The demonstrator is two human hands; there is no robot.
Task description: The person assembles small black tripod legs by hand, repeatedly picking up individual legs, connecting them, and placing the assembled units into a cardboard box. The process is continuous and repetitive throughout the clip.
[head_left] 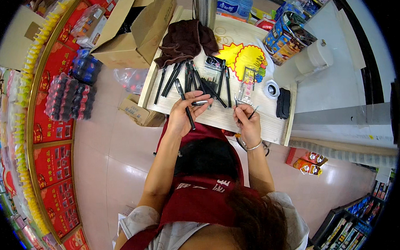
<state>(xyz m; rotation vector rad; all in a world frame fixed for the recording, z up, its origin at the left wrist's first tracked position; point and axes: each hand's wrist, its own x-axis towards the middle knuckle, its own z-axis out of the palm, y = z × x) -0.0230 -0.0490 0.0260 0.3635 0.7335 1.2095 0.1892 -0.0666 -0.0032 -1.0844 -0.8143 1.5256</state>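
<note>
Near the front edge of the pale wooden table (265, 126), my left hand (181, 114) is closed around a black pen (180, 91), which slants across the fingers. A shorter black-and-silver pen part (200, 103) also lies in those fingers. My right hand (248, 123) pinches a thin, dark pen piece (253, 113), perhaps a refill; a slim, pale-tipped piece rises beside the thumb. Several black pens (173, 78) lie loosely on the table beyond my hands. Among them rests a clear packet (213, 75), and a clear printed sleeve (247, 86) sits ahead of my right hand.
Yellow starburst cards (249, 60), a brown cloth (185, 40) and a steel flask (207, 8) occupy the far side. On the right are a tape roll (271, 90), a black pouch (283, 104), a snack tub (289, 37) and a white jug (313, 59). An open carton (129, 47) stands left.
</note>
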